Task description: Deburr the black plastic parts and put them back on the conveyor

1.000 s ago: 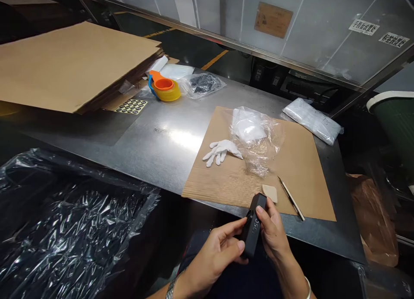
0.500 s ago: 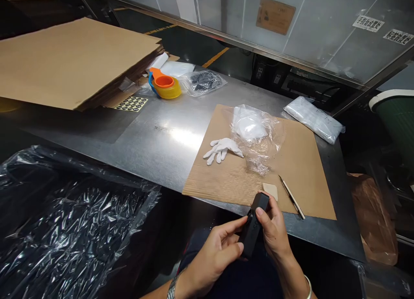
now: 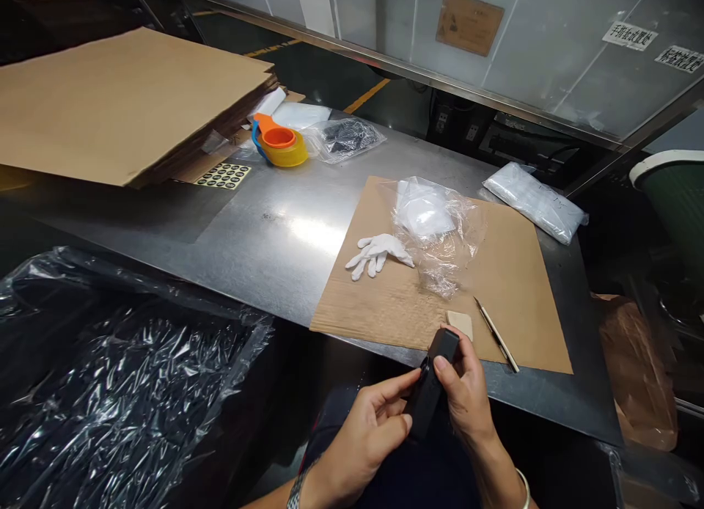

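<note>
We have the small black device in both hands, held upright just off the near edge of the counter, below the cardboard sheet. Our left hand pinches its lower end between thumb and forefinger; our right hand wraps the upper part, with the thumb pressed on its side face. So each grip is closed on the device, not spread.

Against the pictures from a second and half a second ago, very little has changed. The device sits in almost the same place, perhaps turned a touch: the pale lettering seen on its side a second ago no longer shows, now covered or turned away. Both hands keep the same hold. We judge this as a slow turning-over in the fingers, with nothing set down or picked up.

Just beyond the device, on the cardboard sheet, lie a small tan pad and a thin stick, close to our right hand. Further up are a white glove and a crumpled clear bag. At the far side of the counter stand a tape dispenser, a stack of flat cardboard and a sheet of round black stickers. To our left is black plastic film.
</note>
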The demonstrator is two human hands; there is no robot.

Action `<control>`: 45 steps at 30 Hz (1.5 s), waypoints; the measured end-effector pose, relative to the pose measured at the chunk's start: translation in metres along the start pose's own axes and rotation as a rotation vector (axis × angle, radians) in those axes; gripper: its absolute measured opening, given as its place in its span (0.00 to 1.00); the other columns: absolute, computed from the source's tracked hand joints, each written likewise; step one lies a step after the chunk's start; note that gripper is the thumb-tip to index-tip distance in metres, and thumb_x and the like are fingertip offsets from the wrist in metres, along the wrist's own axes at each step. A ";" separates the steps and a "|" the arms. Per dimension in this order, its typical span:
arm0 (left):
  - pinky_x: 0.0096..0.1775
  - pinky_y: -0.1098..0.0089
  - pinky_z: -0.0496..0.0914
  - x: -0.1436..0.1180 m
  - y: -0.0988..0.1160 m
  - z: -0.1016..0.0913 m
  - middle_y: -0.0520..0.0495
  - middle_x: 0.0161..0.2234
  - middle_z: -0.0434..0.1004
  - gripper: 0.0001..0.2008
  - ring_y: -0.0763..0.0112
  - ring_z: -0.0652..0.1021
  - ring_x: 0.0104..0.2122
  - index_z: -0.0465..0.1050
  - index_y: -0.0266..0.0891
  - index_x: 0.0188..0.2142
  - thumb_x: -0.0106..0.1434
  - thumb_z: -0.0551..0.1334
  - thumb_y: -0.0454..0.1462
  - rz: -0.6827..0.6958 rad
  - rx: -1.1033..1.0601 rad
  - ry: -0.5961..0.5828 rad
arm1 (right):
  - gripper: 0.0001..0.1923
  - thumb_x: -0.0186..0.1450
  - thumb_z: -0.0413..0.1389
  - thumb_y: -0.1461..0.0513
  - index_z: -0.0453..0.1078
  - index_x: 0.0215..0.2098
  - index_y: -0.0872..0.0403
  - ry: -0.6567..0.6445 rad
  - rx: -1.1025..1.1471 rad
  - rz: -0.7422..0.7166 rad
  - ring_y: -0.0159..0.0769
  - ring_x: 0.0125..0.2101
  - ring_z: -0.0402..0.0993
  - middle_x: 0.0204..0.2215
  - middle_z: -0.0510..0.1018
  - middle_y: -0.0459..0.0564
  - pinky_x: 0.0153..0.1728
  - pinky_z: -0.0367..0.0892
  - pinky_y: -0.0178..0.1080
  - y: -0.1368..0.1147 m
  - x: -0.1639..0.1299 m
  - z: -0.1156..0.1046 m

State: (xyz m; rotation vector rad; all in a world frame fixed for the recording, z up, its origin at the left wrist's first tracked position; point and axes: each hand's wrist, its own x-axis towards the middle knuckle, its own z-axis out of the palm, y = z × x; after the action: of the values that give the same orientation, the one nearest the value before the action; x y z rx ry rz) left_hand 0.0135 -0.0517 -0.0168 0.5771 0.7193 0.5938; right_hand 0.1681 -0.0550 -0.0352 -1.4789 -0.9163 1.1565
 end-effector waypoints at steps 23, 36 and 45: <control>0.44 0.59 0.66 -0.004 -0.004 0.002 0.40 0.45 0.75 0.24 0.61 0.74 0.38 0.70 0.41 0.50 0.51 0.65 0.36 -0.007 -0.043 0.056 | 0.26 0.57 0.57 0.52 0.60 0.50 0.52 0.039 -0.041 -0.013 0.35 0.33 0.68 0.35 0.71 0.48 0.26 0.63 0.33 0.002 -0.003 0.001; 0.37 0.63 0.68 -0.003 -0.003 0.004 0.38 0.45 0.74 0.25 0.59 0.73 0.39 0.70 0.40 0.51 0.52 0.66 0.41 -0.054 -0.043 0.080 | 0.23 0.57 0.57 0.53 0.62 0.48 0.52 0.054 0.034 -0.003 0.34 0.33 0.67 0.35 0.70 0.47 0.33 0.65 0.34 0.010 -0.001 -0.001; 0.38 0.63 0.67 -0.004 -0.001 0.003 0.39 0.44 0.75 0.24 0.60 0.73 0.39 0.71 0.41 0.49 0.52 0.66 0.39 -0.071 -0.052 0.094 | 0.24 0.57 0.57 0.53 0.61 0.49 0.52 0.054 0.036 0.005 0.33 0.32 0.66 0.35 0.69 0.47 0.30 0.64 0.34 0.013 -0.001 -0.002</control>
State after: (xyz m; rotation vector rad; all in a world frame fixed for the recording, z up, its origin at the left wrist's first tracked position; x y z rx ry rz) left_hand 0.0138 -0.0562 -0.0137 0.4756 0.8078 0.5746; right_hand 0.1693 -0.0586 -0.0478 -1.4769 -0.8508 1.1261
